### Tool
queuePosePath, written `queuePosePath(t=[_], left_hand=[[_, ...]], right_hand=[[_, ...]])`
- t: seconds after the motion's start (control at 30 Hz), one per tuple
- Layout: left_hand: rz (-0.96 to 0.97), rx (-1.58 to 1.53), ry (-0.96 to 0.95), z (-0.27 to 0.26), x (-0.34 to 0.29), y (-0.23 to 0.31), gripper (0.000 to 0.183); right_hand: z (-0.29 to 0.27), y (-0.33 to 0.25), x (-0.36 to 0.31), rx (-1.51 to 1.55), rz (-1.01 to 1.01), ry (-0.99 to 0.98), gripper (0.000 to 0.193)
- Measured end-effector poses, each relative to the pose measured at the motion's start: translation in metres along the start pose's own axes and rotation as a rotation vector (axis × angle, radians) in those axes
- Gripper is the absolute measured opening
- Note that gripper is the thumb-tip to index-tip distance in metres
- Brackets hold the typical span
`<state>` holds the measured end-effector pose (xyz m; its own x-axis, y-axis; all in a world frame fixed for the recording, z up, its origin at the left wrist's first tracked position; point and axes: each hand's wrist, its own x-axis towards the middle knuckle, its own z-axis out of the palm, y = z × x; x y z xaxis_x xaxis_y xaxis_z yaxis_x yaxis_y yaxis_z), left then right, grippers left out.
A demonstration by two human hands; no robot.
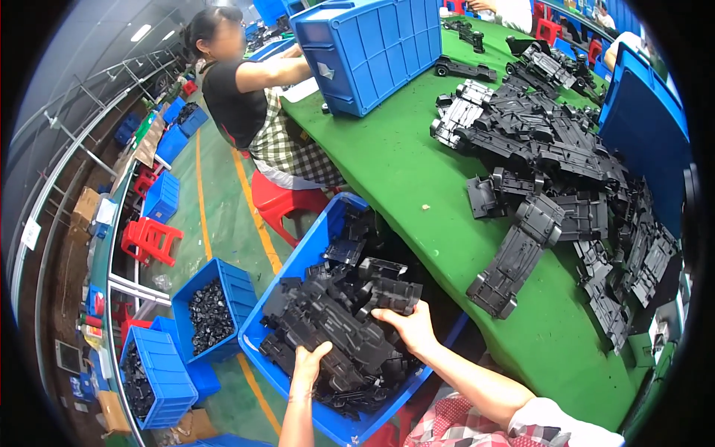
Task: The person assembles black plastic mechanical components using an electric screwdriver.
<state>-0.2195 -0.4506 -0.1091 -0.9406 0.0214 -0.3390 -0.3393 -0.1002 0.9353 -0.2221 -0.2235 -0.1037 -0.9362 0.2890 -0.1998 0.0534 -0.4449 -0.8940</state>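
Pinching hand: the person's right hand (408, 325) grips the near end of a black toy-vehicle chassis (395, 295) between thumb and fingers.
Left hand (308, 362): the thumb lies at the near edge of a chassis stack (328, 320); the other fingers are hidden, so their closure cannot be told.
Blue tub (257, 322): both pieces are over its heap, beside the green counter (402, 171).
Moulded plastic: probably light, stiff, rather slippery, thin edges snappable; best held by broad ends or long sides.
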Motion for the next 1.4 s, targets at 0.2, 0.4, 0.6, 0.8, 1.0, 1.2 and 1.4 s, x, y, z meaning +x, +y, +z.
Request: queuePosePath(t=[0.2,0.4,0.6,0.8,1.0,1.2,1.4], left_hand=[[0.272,0.273,0.126,0.007,-0.019,0.079,0.077],[0.736,0.057,-0.520,0.108,-0.007,0.236,0.037],[0.662,0.339,-0.968,0.376,0.017,0.265,0.049],[1.177,0.880,-0.352,0.508,0.107,0.203,0.063],[0.966,0.856,-0.664,0.513,0.118,0.196,0.050],[0.834,0.796,-0.516,0.487,0.299,0.195,0.057],[1.157,0.378,-0.284,0.525,0.218,0.243,0.072]], right_hand=[[0.021,-0.111,-0.034,-0.025,-0.132,-0.064,0.061],[-0.007,-0.293,-0.061,-0.009,-0.661,-0.038,0.036],[-0.129,-0.373,-0.061,0.031,-0.413,0.677,0.031],[-0.275,-0.318,-0.039,-0.359,-0.525,0.735,0.032],[-0.263,-0.330,-0.057,-1.001,-0.248,0.949,0.051],[-0.232,-0.311,-0.117,-1.318,-1.047,1.034,0.032],[-0.249,-0.210,-0.309,-1.379,-0.873,0.859,0.018]])
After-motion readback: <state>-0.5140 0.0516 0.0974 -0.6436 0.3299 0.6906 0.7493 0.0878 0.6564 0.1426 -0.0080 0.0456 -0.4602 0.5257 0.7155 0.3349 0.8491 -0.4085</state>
